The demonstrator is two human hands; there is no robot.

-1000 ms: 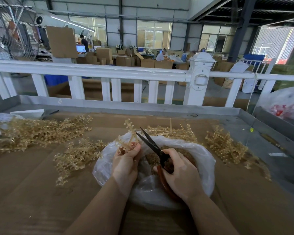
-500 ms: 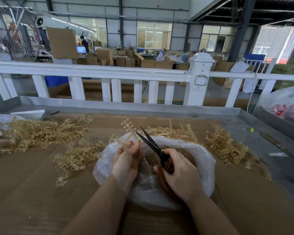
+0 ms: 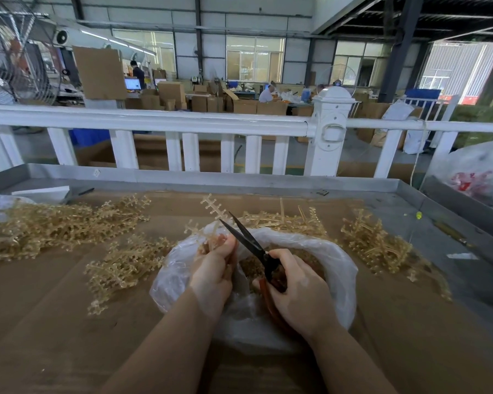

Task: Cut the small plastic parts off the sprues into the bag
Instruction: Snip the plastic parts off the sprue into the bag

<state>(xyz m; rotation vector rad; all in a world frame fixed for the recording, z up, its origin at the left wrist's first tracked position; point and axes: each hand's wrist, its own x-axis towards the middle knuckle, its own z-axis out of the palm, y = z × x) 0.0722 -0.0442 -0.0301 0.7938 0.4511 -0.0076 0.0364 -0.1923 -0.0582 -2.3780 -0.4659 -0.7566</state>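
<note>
Work looks midway: left hand (image 3: pixel 211 268) grips a sprue (image 3: pixel 211 220) over the part-filled bag (image 3: pixel 336 260), right hand (image 3: pixel 296 285) grips open-bladed scissors (image 3: pixel 248 240), uncut sprues (image 3: pixel 57 223) heaped toward the worktop's far-left edge.

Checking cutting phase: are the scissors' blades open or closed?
Open: the scissors blades spread in a V above the bag, held by the right hand.

Pale golden-tan, translucent sprues (image 3: pixel 69 226) lie in heaps on brown cardboard (image 3: pixel 54 322). A clear, milky-white bag (image 3: pixel 339 268) holds tan parts (image 3: pixel 252 265). The scissors (image 3: pixel 249 240) have black blades and reddish-brown handles. The table (image 3: pixel 268 183) rim is dull grey metal. Behind it runs a glossy white fence (image 3: pixel 154 120). To the right, a whitish sack (image 3: pixel 478 172) shows red patches inside. Far boxes (image 3: pixel 171 93) are brown, and a crate (image 3: pixel 88 136) is blue.
</note>
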